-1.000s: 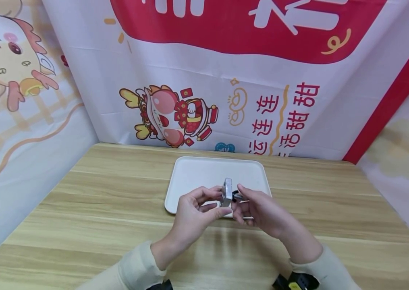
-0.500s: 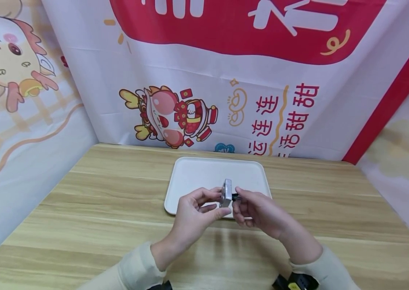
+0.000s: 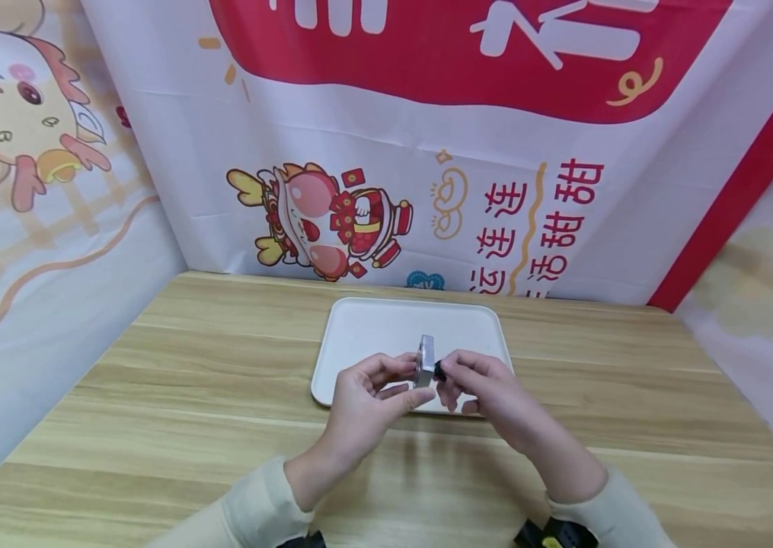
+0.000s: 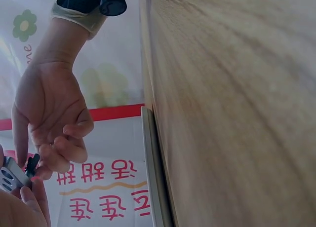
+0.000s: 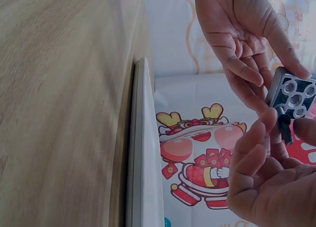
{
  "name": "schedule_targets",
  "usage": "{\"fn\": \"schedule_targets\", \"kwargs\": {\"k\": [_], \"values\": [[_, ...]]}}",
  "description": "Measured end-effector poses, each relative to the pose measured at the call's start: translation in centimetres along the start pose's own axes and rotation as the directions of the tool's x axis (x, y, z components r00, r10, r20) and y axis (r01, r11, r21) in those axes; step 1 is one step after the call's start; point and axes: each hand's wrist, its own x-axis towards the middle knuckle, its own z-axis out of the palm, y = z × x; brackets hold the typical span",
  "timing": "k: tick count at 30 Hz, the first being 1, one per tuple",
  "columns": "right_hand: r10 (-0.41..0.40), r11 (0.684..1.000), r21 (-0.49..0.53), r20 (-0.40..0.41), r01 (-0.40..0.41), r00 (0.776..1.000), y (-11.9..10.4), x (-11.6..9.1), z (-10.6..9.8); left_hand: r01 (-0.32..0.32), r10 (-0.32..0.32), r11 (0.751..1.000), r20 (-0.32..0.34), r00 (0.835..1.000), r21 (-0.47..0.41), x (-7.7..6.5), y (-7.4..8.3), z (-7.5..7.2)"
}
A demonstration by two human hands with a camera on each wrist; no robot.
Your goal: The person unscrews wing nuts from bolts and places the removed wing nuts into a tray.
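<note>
My left hand (image 3: pixel 367 407) holds a small square silver metal plate (image 3: pixel 426 361) on edge, between the thumb below and fingers behind. Several round holes show in the plate's face (image 5: pixel 295 99) in the right wrist view. At that face is a small black screw (image 5: pixel 285 124) with a threaded end. The left wrist view shows a wing-like black part of the screw (image 4: pixel 32 164) beside the plate. My right hand (image 3: pixel 496 390) pinches the screw with thumb and index finger, its other fingers bent below. Whether the screw sits in a hole cannot be told.
Below and behind the hands, a white rectangular tray (image 3: pixel 375 327) lies on the wooden table (image 3: pixel 153 426). A printed cloth backdrop (image 3: pixel 359 129) rises at the table's far edge. Black devices (image 3: pixel 557 533) are strapped near both wrists.
The right hand's fingers have closed in around the black screw, now nearer the plate and covering more of the screw. The plate has shifted slightly left; the left hand stays almost still.
</note>
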Motion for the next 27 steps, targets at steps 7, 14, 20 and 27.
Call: {"fn": "schedule_targets", "kwargs": {"k": [7, 14, 20, 27], "values": [[-0.067, 0.996, -0.069, -0.083, 0.061, 0.994, -0.11, 0.02, 0.15, 0.018, -0.018, 1.0, -0.009, 1.0, -0.004, 0.0, 0.01, 0.05], [0.045, 0.999, 0.01, -0.043, -0.045, 0.998, -0.29, -0.18, -0.12, -0.002, 0.002, 1.0, 0.005, 1.0, -0.011, 0.0, -0.19, 0.0], [0.097, 0.995, 0.003, 0.038, -0.097, 0.995, -0.23, -0.22, -0.16, -0.01, 0.01, 1.0, 0.012, 1.0, -0.004, -0.09, -0.26, 0.03], [0.069, 0.997, -0.025, 0.044, -0.068, 0.997, -0.15, -0.12, -0.05, 0.002, -0.002, 1.0, 0.001, 1.0, 0.002, -0.19, -0.09, 0.11]]}}
